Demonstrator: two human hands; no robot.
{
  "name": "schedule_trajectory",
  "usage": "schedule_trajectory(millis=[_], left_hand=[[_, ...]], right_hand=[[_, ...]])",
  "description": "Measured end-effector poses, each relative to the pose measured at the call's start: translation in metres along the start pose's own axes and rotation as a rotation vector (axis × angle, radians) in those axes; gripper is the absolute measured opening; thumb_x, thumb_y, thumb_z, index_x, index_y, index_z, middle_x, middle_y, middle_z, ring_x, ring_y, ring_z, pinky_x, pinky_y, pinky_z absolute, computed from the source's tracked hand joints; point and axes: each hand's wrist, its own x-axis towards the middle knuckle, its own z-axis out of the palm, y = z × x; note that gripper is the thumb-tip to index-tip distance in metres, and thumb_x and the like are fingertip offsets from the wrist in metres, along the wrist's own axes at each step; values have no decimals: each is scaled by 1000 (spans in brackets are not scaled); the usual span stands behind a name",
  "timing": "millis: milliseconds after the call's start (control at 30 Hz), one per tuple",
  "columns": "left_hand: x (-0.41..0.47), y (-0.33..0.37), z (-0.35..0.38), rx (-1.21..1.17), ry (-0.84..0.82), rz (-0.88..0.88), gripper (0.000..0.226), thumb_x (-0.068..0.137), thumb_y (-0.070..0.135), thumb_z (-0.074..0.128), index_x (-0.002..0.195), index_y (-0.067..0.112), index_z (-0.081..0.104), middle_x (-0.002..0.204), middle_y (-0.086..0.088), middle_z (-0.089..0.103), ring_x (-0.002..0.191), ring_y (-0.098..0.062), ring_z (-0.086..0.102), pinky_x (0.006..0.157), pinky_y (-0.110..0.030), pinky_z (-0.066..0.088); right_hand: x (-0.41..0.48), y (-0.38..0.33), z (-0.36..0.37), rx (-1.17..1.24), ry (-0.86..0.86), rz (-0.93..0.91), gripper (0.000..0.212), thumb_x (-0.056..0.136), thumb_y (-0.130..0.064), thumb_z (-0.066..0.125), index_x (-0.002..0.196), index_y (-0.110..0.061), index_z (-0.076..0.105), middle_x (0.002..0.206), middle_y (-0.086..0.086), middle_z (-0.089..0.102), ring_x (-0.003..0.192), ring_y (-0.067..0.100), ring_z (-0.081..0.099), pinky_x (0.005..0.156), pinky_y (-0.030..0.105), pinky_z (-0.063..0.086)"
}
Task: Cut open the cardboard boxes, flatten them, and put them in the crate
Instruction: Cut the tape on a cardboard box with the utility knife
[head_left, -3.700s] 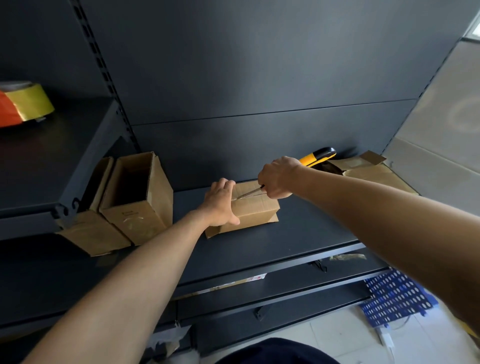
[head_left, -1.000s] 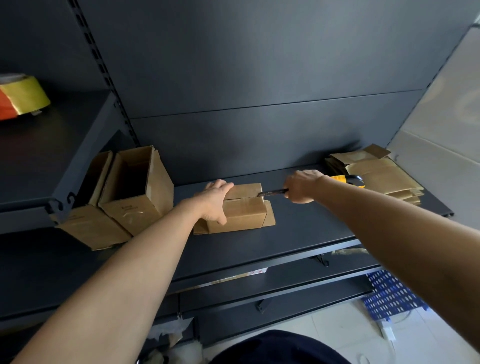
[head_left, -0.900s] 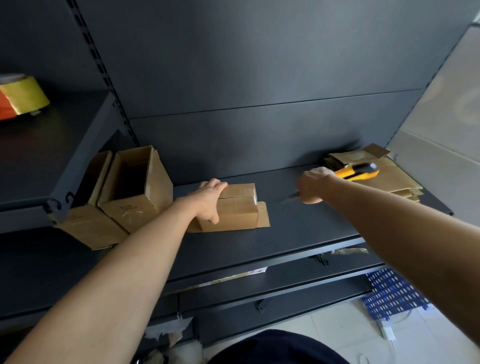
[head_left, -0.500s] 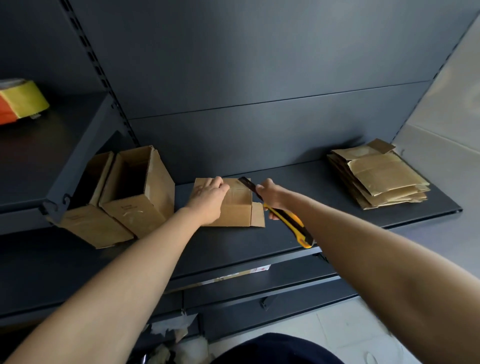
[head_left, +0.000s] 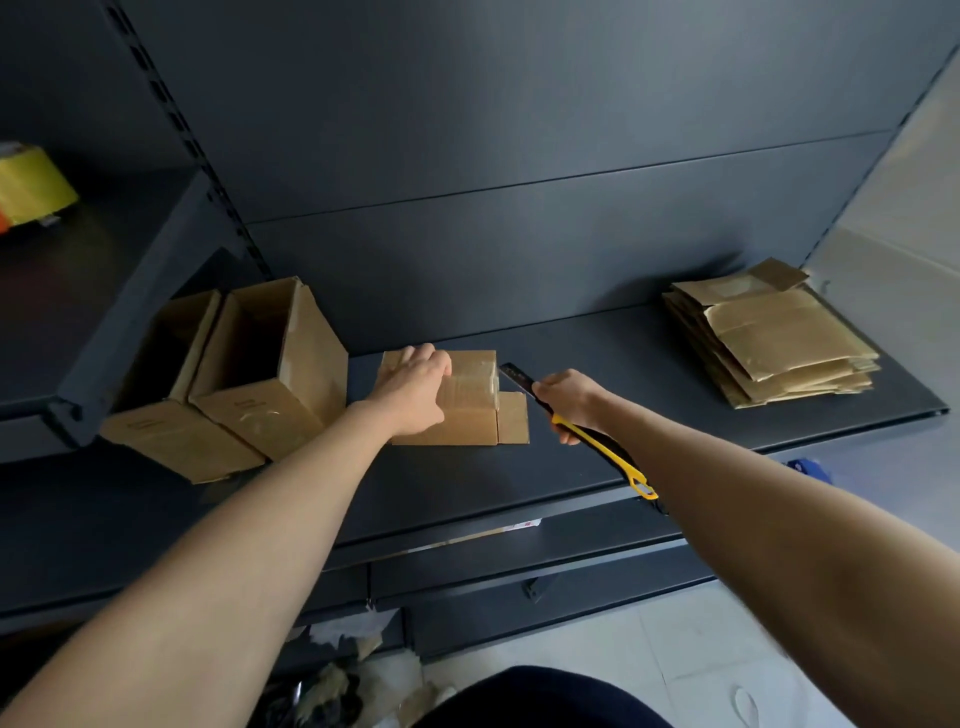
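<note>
The dark shelf (head_left: 571, 467) has open room in front of the box (head_left: 467, 415) and to its right. Two open boxes (head_left: 270, 374) stand just left of the box; a flattened stack (head_left: 779, 343) lies well right of it. Both arms reach out straight. The left hand (head_left: 415, 389) presses palm-down on the box's top, and the right hand (head_left: 569, 397) is wrapped round the knife (head_left: 602, 447) — blade tip at the box's right edge.

Dark metal shelving (head_left: 597, 483); pale tiled floor (head_left: 691, 670).
</note>
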Motion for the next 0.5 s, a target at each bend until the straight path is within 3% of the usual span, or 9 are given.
schedule_trajectory(millis=[133, 400, 500], left_hand=[[4, 2, -5, -1, -96, -51, 49, 74, 12, 71, 115, 21, 45, 122, 1, 37, 115, -21, 34, 94, -42, 32], [9, 4, -10, -49, -147, -108, 55, 75, 3, 72, 119, 25, 47, 126, 2, 40, 121, -24, 33, 98, -43, 30], [10, 3, -12, -100, -181, -140, 53, 75, 1, 71, 112, 31, 47, 120, 1, 36, 116, -26, 34, 96, -42, 32]], right_hand=[[-5, 6, -6, -6, -56, -21, 35, 103, -31, 36, 82, -8, 51, 61, 11, 52, 46, 20, 51, 46, 25, 47], [-1, 12, -12, -151, 35, -205, 40, 101, -30, 36, 66, -17, 50, 62, 12, 54, 48, 22, 54, 50, 27, 50], [2, 10, -16, -223, 49, -230, 40, 100, -31, 36, 64, -22, 49, 63, 9, 55, 48, 22, 56, 52, 28, 51]])
